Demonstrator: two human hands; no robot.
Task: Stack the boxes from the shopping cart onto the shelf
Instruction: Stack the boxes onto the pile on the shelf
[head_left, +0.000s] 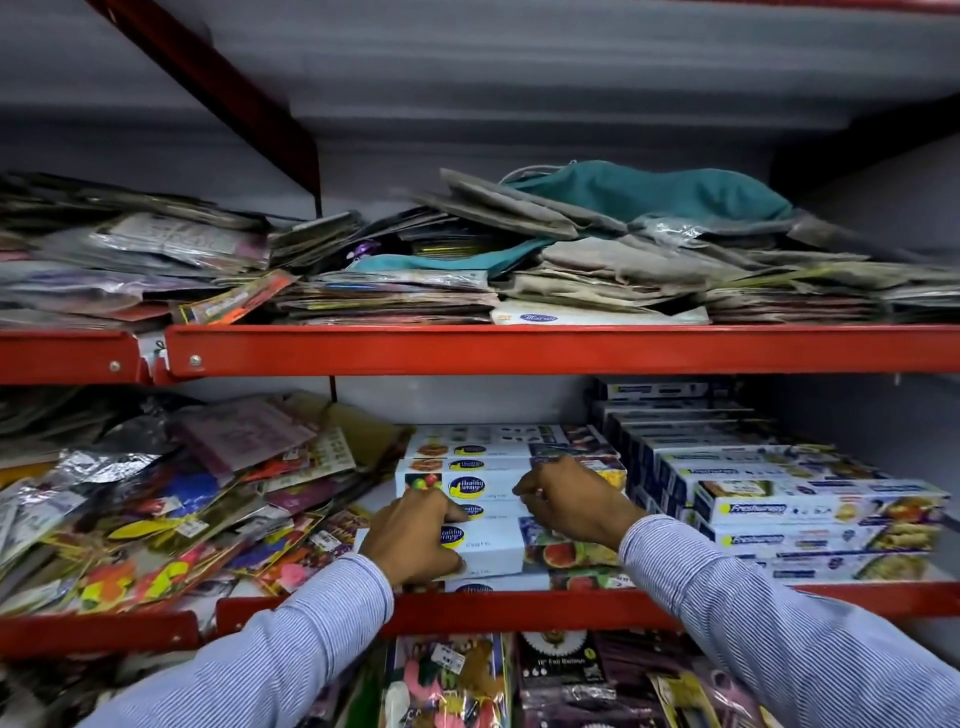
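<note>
Pressing "Healthy Wrapp" boxes (493, 540), "Freshwrapp" cartons (810, 512) beside

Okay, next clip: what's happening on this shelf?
A person in a striped shirt is arranging long white wrap boxes on the middle shelf. The left hand rests on the front box of the pile, and the right hand reaches onto the boxes behind it. A neater stack of similar boxes sits to the right, loose packets to the left. No shopping cart is in view.
</note>
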